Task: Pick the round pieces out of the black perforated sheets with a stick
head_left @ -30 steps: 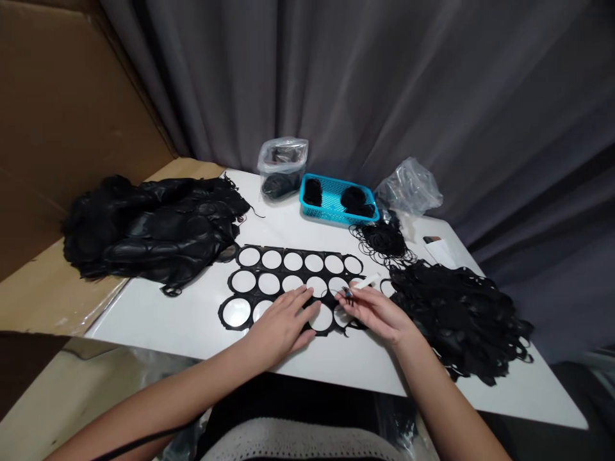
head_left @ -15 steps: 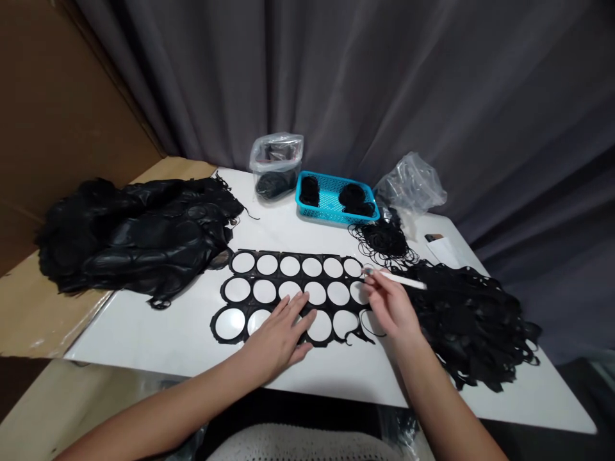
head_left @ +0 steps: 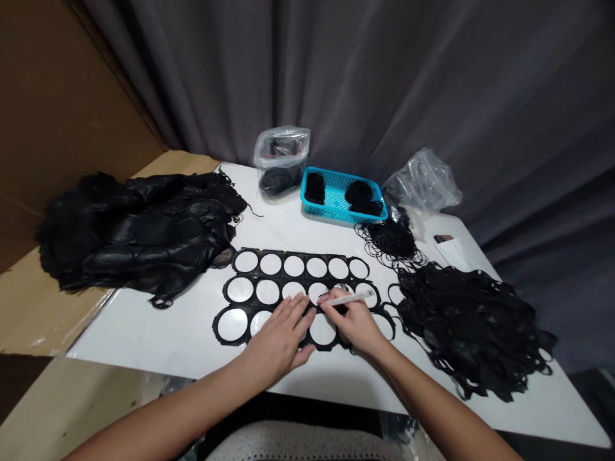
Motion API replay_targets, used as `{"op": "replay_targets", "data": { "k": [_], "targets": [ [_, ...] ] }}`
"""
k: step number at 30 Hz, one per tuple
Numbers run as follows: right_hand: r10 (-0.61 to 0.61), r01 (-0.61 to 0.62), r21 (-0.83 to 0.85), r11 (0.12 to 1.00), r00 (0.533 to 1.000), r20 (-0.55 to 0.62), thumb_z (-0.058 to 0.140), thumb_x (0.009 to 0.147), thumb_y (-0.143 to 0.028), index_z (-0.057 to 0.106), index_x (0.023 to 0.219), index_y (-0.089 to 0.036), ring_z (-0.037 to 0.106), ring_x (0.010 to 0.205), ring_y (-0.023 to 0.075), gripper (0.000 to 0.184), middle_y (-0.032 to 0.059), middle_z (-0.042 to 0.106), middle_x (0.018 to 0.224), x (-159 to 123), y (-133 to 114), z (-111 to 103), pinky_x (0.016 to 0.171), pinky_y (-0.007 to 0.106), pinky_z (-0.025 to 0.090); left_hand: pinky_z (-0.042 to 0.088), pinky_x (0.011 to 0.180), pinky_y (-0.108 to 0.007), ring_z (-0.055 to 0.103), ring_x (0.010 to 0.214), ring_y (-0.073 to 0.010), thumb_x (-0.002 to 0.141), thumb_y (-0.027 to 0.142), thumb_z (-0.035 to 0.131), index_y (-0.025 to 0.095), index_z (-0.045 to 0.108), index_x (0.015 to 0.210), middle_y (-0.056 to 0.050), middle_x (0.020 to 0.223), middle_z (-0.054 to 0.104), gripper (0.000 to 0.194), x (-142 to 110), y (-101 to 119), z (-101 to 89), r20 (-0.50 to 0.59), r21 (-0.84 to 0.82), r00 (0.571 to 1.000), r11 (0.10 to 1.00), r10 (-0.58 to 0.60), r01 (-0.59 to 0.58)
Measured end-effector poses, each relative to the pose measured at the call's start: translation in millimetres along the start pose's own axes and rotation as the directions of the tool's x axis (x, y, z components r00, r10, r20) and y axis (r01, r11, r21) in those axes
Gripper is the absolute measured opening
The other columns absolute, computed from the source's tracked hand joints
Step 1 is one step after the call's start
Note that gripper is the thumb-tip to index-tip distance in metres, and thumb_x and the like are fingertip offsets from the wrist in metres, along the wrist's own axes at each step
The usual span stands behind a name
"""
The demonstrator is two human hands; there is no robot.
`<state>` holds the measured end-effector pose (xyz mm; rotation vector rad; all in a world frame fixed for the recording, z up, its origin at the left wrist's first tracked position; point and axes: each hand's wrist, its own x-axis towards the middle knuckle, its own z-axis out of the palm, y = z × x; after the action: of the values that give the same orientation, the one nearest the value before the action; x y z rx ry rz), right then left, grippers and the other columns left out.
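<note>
A thin black sheet (head_left: 288,280) with rows of round holes lies flat on the white table, which shows through the holes. My left hand (head_left: 281,330) rests on its lower middle, fingers stretched out. Just right of those fingertips, my right hand (head_left: 358,320) is closed around a slim white pen-like tool (head_left: 353,298), its tip pointing left and down at the sheet's middle row. What the tip touches is too small to make out. Part of the lower row is hidden under both hands. To the right lies a heap of black ring-edged scraps (head_left: 473,326).
A large pile of black sheets (head_left: 144,230) is on the left. Behind are a clear plastic bag (head_left: 282,160) with black contents, a blue basket (head_left: 331,214) holding black ring bundles, a tangle of thin black rings (head_left: 390,240) and a crumpled bag (head_left: 425,182).
My right hand has moved left with the white tool, from the sheet's right end to its middle, beside my left hand. My left hand stays in place on the sheet.
</note>
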<state>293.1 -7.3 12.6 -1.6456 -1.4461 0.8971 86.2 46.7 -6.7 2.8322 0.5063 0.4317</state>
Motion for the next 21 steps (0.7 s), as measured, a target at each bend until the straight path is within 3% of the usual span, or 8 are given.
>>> {"op": "replay_targets", "data": {
  "k": [5, 8, 12, 14, 16, 17, 19, 21],
  "targets": [
    [-0.076, 0.075, -0.072, 0.995, 0.997, -0.008, 0.053, 0.096, -0.025, 0.057, 0.082, -0.022, 0.062, 0.091, 0.0196, 0.015, 0.0025, 0.067, 0.092, 0.6, 3.7, -0.3, 0.085, 0.033, 0.047, 0.037, 0.116, -0.052, 0.039, 0.142, -0.0359, 0.086, 0.029, 0.068, 0.007, 0.046, 0.138, -0.024, 0.148, 0.045, 0.061, 0.5, 0.1, 0.0, 0.004, -0.003, 1.000, 1.000, 0.002, -0.002],
    [-0.212, 0.209, -0.217, 0.953, 0.977, 0.012, 0.049, 0.097, -0.021, 0.057, 0.087, -0.022, 0.061, 0.091, 0.0208, 0.013, 0.0047, 0.065, 0.091, -4.3, 0.3, 2.9, 0.084, 0.035, 0.047, 0.037, 0.117, -0.051, 0.038, 0.143, -0.0345, 0.087, 0.028, 0.067, 0.009, 0.046, 0.139, -0.022, 0.149, 0.044, 0.059, 0.3, -0.3, -0.3, -0.003, -0.022, 1.000, 1.000, -0.001, 0.001],
    [-0.386, 0.426, -0.539, 0.727, 0.902, 0.192, 0.046, 0.095, -0.013, 0.059, 0.096, -0.020, 0.057, 0.094, 0.0260, 0.015, 0.0113, 0.065, 0.099, -9.3, -3.9, 6.5, 0.082, 0.039, 0.045, 0.036, 0.117, -0.051, 0.038, 0.143, -0.0332, 0.087, 0.027, 0.065, 0.009, 0.046, 0.138, -0.022, 0.150, 0.043, 0.057, 0.8, -1.6, 0.7, -0.008, -0.053, 1.000, 0.999, -0.008, 0.007],
    [-0.409, 0.442, -0.640, 0.629, 0.888, 0.211, 0.045, 0.091, -0.009, 0.059, 0.097, -0.019, 0.056, 0.095, 0.0279, 0.018, 0.0138, 0.065, 0.103, -1.7, 0.5, -2.5, 0.081, 0.040, 0.044, 0.036, 0.117, -0.051, 0.038, 0.143, -0.0337, 0.087, 0.026, 0.065, 0.009, 0.046, 0.138, -0.022, 0.149, 0.044, 0.057, 1.0, -2.3, 2.0, -0.005, -0.059, 1.000, 0.998, -0.010, 0.010],
    [-0.402, 0.327, -0.712, 0.621, 0.913, 0.068, 0.043, 0.088, -0.008, 0.059, 0.091, -0.019, 0.056, 0.089, 0.0276, 0.019, 0.0142, 0.065, 0.095, 14.2, 11.1, -23.4, 0.078, 0.039, 0.043, 0.036, 0.116, -0.052, 0.038, 0.143, -0.0347, 0.087, 0.027, 0.066, 0.010, 0.047, 0.137, -0.021, 0.148, 0.046, 0.056, 0.3, -2.5, 2.9, -0.001, -0.062, 1.000, 0.998, -0.009, 0.009],
    [-0.367, 0.196, -0.736, 0.648, 0.927, -0.075, 0.041, 0.089, -0.010, 0.058, 0.087, -0.019, 0.055, 0.084, 0.0270, 0.019, 0.0134, 0.064, 0.088, 23.9, 17.9, -37.2, 0.075, 0.038, 0.043, 0.036, 0.116, -0.052, 0.037, 0.143, -0.0351, 0.087, 0.027, 0.066, 0.010, 0.047, 0.137, -0.021, 0.148, 0.046, 0.056, -0.6, -2.5, 3.0, 0.002, -0.063, 1.000, 0.998, -0.009, 0.009],
    [-0.276, -0.047, -0.717, 0.695, 0.904, -0.328, 0.041, 0.091, -0.018, 0.056, 0.080, -0.020, 0.054, 0.075, 0.0261, 0.018, 0.0115, 0.062, 0.078, 43.0, 31.0, -65.6, 0.068, 0.036, 0.040, 0.037, 0.116, -0.053, 0.036, 0.143, -0.0353, 0.087, 0.028, 0.066, 0.011, 0.046, 0.139, -0.020, 0.148, 0.046, 0.058, -2.8, -2.1, 1.6, 0.000, -0.065, 1.000, 0.998, -0.006, 0.006],
    [-0.163, -0.170, -0.593, 0.787, 0.870, -0.466, 0.046, 0.091, -0.027, 0.055, 0.077, -0.022, 0.054, 0.069, 0.0243, 0.017, 0.0080, 0.061, 0.071, 57.0, 39.6, -86.0, 0.065, 0.034, 0.039, 0.038, 0.114, -0.053, 0.037, 0.143, -0.0357, 0.087, 0.029, 0.067, 0.010, 0.045, 0.140, -0.020, 0.148, 0.046, 0.060, -3.7, -1.8, -2.3, 0.005, -0.067, 1.000, 0.998, 0.004, -0.004]
  ]
}}
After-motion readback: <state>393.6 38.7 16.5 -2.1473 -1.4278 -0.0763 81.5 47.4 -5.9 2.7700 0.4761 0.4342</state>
